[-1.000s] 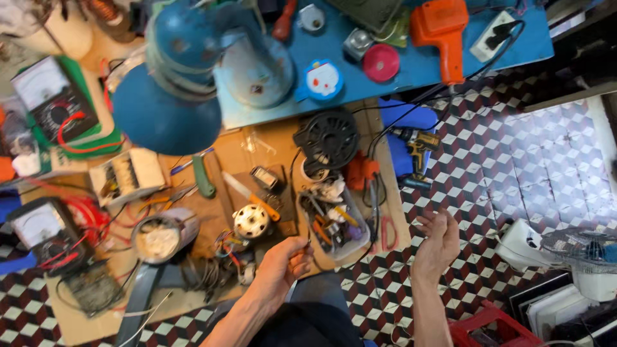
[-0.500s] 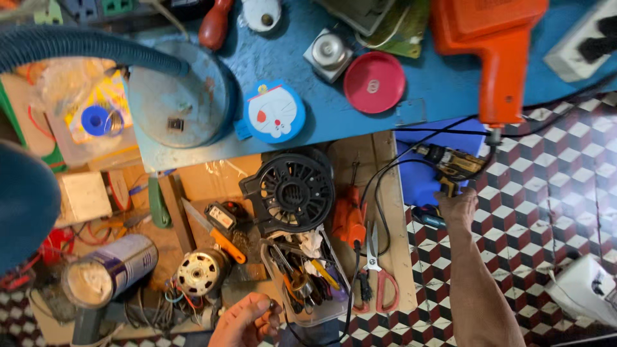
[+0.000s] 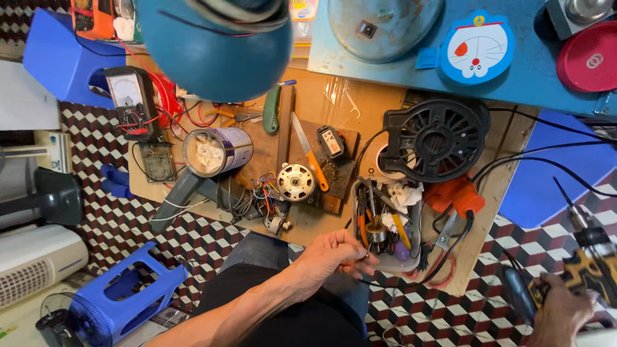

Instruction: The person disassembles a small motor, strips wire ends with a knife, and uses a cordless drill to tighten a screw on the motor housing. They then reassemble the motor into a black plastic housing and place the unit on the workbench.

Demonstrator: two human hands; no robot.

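Note:
My left hand hovers at the front edge of a clear plastic tray of pliers and small tools. Its fingertips are pinched on a small part, too small to identify. A thin black cable curves just below the hand. At the bottom right my right hand grips a black-and-yellow power drill, whose chuck points up toward the blue stool. A small electric motor lies on the wooden board, up and to the left of my left hand.
On the board lie a black fan housing, an orange-handled knife, a tin can, an analogue multimeter and tangled wires. A blue fan dome hangs overhead. A blue table stands behind, and another blue stool stands on the checkered floor.
The view swung left and down. My right hand came down from beside the blue stool to the bottom right with the drill. My left hand rose to the tray's front edge.

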